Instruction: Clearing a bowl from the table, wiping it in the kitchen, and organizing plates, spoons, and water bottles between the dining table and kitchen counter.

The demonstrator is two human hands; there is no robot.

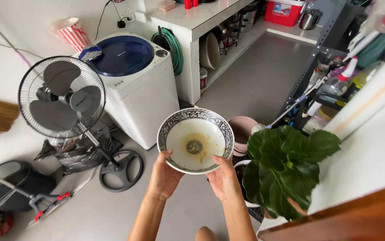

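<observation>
Bowl (195, 139) ×1, dirty | left hand (163, 175) + right hand (223, 179) hold rim

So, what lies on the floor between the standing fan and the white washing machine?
In the head view, nothing stands between the fan and the washing machine; only a narrow strip of grey floor shows.

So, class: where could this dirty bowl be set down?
Free: the grey floor between white counter and metal rack; the washing machine lid. Crowded: around the fan, mop bucket and plant. Both hands hold the bowl.
</observation>
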